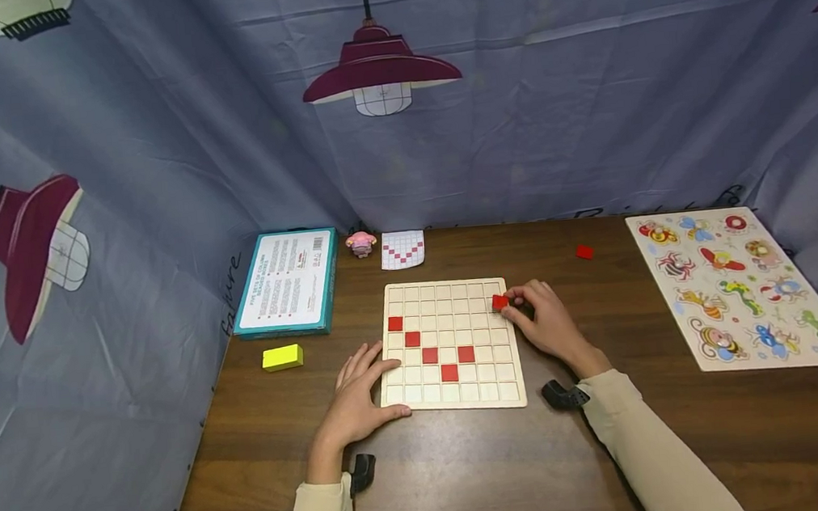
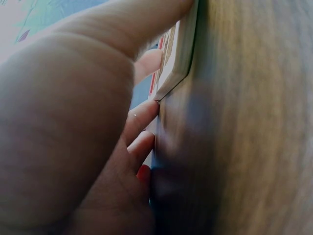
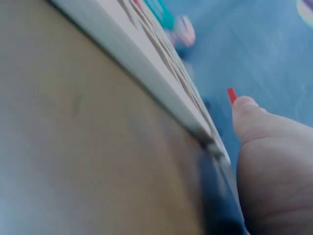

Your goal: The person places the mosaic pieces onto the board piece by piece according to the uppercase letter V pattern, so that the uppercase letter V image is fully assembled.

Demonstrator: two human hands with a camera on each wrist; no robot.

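Note:
A pale wooden grid board (image 1: 488,374) lies on the table. Several red square tiles (image 1: 429,355) sit in its cells, running diagonally down from the left with one stepping back up on the right. My right hand (image 1: 554,324) pinches another red tile (image 1: 500,303) between thumb and fingertips, over the upper right cells; in the right wrist view this tile (image 3: 231,95) stands clear of the board. At the board's left side my left hand (image 1: 356,398) rests, fingers extended, thumb and index finger touching the edge near the lower left corner.
One loose red tile (image 1: 584,251) lies at the back right, near an animal picture board (image 1: 748,291). Behind the grid board are a pattern card (image 1: 403,250) and a pink figurine (image 1: 360,244). A teal box (image 1: 287,282) and a yellow block (image 1: 282,357) lie left.

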